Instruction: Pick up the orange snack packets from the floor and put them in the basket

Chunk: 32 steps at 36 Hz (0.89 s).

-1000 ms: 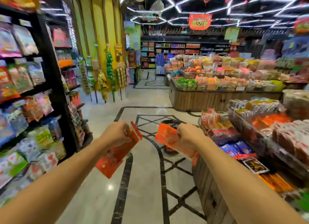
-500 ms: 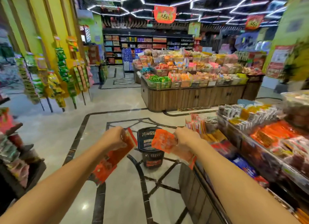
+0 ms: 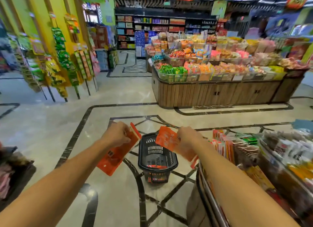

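Both arms reach forward over the patterned floor [image 3: 50,135] of a snack shop. The left hand [image 3: 116,136] has its grip closed around the top of an orange snack packet [image 3: 116,155] that hangs down on the near left of the basket [image 3: 157,156]. The right hand [image 3: 188,140] has its grip closed on another orange packet [image 3: 166,138], held up so that its inner edge overlaps the basket's far right rim in the view. The black basket stands on the floor between the two hands, and something orange already lies at its bottom.

Compared with a second ago, the view has swung and the basket, then mostly hidden behind the right hand, now sits in full view and closer, framed by both forearms. The grips themselves look unchanged. That suggests the person has walked up to the basket with both packets and the carrying step is nearly over.

Next comes the drop, by this reading: bringing each packet above the open top and letting go. The display table [image 3: 220,199] on the near right crowds the right arm, so that packet could clip the rim and slide outside.
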Each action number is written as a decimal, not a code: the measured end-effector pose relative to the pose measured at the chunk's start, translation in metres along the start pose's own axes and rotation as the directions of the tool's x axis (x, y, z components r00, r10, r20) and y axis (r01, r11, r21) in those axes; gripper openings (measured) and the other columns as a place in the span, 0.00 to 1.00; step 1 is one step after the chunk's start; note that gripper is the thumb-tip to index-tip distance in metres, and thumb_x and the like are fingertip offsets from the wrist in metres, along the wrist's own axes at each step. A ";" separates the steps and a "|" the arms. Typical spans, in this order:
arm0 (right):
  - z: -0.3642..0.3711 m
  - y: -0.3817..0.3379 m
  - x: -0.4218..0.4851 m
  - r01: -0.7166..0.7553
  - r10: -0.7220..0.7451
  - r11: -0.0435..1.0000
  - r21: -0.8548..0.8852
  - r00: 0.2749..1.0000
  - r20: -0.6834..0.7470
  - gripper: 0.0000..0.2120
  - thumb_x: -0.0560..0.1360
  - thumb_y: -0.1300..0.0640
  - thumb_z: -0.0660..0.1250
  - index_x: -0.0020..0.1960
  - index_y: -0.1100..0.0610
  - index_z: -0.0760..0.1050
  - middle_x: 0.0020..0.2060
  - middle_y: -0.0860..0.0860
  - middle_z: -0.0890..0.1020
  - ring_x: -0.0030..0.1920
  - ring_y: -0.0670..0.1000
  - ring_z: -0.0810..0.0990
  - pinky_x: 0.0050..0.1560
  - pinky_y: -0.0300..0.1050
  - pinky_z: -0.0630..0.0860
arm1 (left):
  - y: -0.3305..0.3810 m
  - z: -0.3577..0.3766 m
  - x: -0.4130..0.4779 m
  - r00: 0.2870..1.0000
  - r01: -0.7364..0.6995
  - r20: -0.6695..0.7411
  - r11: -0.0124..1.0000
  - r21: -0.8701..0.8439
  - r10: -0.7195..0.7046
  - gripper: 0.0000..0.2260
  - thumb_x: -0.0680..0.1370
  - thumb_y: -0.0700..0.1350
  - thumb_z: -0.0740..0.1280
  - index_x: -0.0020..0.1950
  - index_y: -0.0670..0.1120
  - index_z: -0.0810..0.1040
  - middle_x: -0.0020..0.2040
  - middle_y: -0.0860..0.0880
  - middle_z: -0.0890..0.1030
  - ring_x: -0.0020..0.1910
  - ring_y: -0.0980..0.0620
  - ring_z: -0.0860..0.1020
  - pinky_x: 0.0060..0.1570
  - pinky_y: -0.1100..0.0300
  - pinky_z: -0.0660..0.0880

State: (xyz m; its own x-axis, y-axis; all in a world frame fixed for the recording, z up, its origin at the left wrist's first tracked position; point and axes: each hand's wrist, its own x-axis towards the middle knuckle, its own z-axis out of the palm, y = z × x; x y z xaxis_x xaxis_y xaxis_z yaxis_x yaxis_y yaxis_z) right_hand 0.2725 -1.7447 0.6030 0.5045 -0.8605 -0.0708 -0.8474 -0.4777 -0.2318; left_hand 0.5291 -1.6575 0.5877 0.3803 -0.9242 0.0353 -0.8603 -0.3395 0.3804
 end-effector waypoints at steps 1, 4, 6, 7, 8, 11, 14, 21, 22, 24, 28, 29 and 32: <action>0.003 0.004 0.021 0.000 0.000 1.000 0.011 1.000 -0.006 0.27 0.62 0.28 0.60 0.35 0.53 0.72 0.30 0.50 0.76 0.34 0.54 0.78 0.34 0.45 0.69 | 0.000 0.005 0.021 1.000 0.004 0.005 1.000 0.002 -0.004 0.15 0.71 0.47 0.74 0.56 0.46 0.80 0.46 0.52 0.74 0.45 0.53 0.74 0.41 0.62 0.71; 0.014 0.014 0.084 -0.014 0.014 1.000 -0.008 1.000 0.018 0.27 0.63 0.28 0.60 0.37 0.53 0.72 0.31 0.50 0.76 0.32 0.51 0.74 0.32 0.45 0.66 | -0.005 0.025 0.085 0.999 0.016 0.039 0.999 -0.032 -0.015 0.16 0.71 0.48 0.74 0.56 0.47 0.80 0.46 0.52 0.75 0.44 0.53 0.74 0.39 0.63 0.69; 0.024 0.023 0.131 -0.034 0.034 0.999 -0.012 0.999 0.026 0.23 0.66 0.31 0.63 0.38 0.52 0.71 0.35 0.51 0.78 0.35 0.52 0.75 0.34 0.45 0.68 | -0.011 0.041 0.131 0.998 0.024 0.060 0.997 -0.070 -0.019 0.15 0.70 0.49 0.75 0.55 0.47 0.80 0.48 0.50 0.80 0.44 0.52 0.76 0.42 0.61 0.72; 0.030 0.028 0.155 -0.048 0.048 0.999 -0.002 0.998 0.029 0.23 0.66 0.31 0.63 0.38 0.52 0.72 0.36 0.51 0.78 0.35 0.53 0.76 0.34 0.45 0.69 | -0.013 0.049 0.154 0.997 0.028 0.070 0.995 -0.098 -0.021 0.15 0.70 0.49 0.75 0.54 0.47 0.80 0.49 0.50 0.81 0.45 0.52 0.78 0.43 0.59 0.74; 0.036 0.033 0.178 -0.061 0.060 0.998 0.011 0.998 0.029 0.24 0.66 0.30 0.63 0.38 0.52 0.72 0.35 0.51 0.79 0.35 0.53 0.77 0.34 0.45 0.70 | -0.017 0.058 0.178 0.996 0.037 0.080 0.991 -0.128 -0.027 0.14 0.70 0.49 0.75 0.53 0.47 0.80 0.49 0.49 0.81 0.46 0.51 0.79 0.44 0.58 0.76; 0.049 0.045 0.240 -0.106 0.105 0.993 0.045 0.994 0.029 0.27 0.66 0.28 0.62 0.38 0.53 0.74 0.33 0.50 0.79 0.35 0.54 0.79 0.34 0.47 0.75 | -0.023 0.082 0.240 0.995 0.060 0.093 0.979 -0.195 -0.042 0.11 0.70 0.48 0.75 0.48 0.48 0.78 0.47 0.49 0.81 0.44 0.51 0.79 0.43 0.58 0.76; 0.063 0.056 0.294 -0.155 0.151 0.984 0.093 0.987 0.048 0.29 0.66 0.27 0.59 0.37 0.53 0.73 0.32 0.52 0.79 0.34 0.56 0.79 0.36 0.47 0.76 | -0.025 0.103 0.292 0.991 0.088 0.117 0.972 -0.218 -0.064 0.10 0.69 0.46 0.76 0.46 0.46 0.79 0.43 0.49 0.80 0.41 0.50 0.79 0.43 0.55 0.77; 0.108 0.097 0.416 -0.209 0.174 0.955 0.209 0.970 0.172 0.20 0.70 0.40 0.65 0.30 0.54 0.67 0.28 0.51 0.73 0.36 0.58 0.78 0.31 0.46 0.68 | -0.036 0.179 0.406 0.956 0.251 0.225 0.920 -0.302 -0.187 0.14 0.68 0.47 0.76 0.50 0.44 0.82 0.46 0.44 0.84 0.46 0.45 0.83 0.49 0.50 0.81; 0.118 0.104 0.433 -0.217 0.175 0.949 0.227 0.966 0.191 0.19 0.70 0.40 0.65 0.30 0.53 0.66 0.29 0.50 0.73 0.37 0.58 0.79 0.33 0.47 0.69 | -0.036 0.191 0.419 0.953 0.265 0.227 0.916 -0.300 -0.201 0.13 0.69 0.46 0.76 0.51 0.43 0.82 0.47 0.44 0.84 0.47 0.45 0.82 0.49 0.51 0.80; 0.144 0.119 0.467 -0.238 0.177 0.930 0.279 0.958 0.227 0.18 0.67 0.38 0.62 0.31 0.52 0.66 0.30 0.51 0.74 0.40 0.60 0.80 0.37 0.48 0.70 | -0.039 0.219 0.444 0.945 0.292 0.238 0.908 -0.301 -0.225 0.13 0.70 0.45 0.75 0.52 0.44 0.83 0.49 0.44 0.84 0.50 0.45 0.82 0.48 0.57 0.77; 0.205 0.145 0.525 -0.306 0.187 0.881 0.361 0.926 0.329 0.18 0.58 0.39 0.58 0.29 0.55 0.65 0.27 0.50 0.72 0.33 0.56 0.74 0.34 0.46 0.68 | -0.057 0.289 0.485 0.915 0.385 0.262 0.856 -0.345 -0.306 0.12 0.70 0.42 0.74 0.53 0.44 0.83 0.48 0.47 0.84 0.49 0.48 0.82 0.45 0.60 0.73; 0.221 0.150 0.537 -0.335 0.198 0.864 0.376 0.912 0.359 0.16 0.58 0.42 0.59 0.29 0.55 0.66 0.27 0.50 0.72 0.32 0.55 0.73 0.33 0.46 0.69 | -0.063 0.309 0.494 0.905 0.411 0.272 0.838 -0.359 -0.327 0.11 0.70 0.41 0.74 0.52 0.44 0.82 0.47 0.48 0.84 0.48 0.48 0.82 0.45 0.59 0.75; 0.283 0.170 0.567 -0.406 0.243 0.818 0.408 0.886 0.394 0.16 0.58 0.43 0.60 0.30 0.56 0.68 0.28 0.53 0.74 0.31 0.54 0.73 0.34 0.47 0.70 | -0.086 0.371 0.515 0.854 0.511 0.317 0.778 -0.366 -0.412 0.15 0.70 0.41 0.75 0.56 0.41 0.82 0.50 0.45 0.84 0.51 0.46 0.82 0.52 0.56 0.75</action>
State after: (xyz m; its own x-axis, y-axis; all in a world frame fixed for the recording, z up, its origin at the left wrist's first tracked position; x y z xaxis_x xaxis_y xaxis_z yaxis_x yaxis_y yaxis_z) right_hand 0.4610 -2.2636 0.2492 0.3062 -0.8092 -0.5014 -0.8304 0.0305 -0.5564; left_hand 0.6730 -2.1691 0.2298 0.5716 -0.7051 -0.4197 -0.3502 -0.6722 0.6523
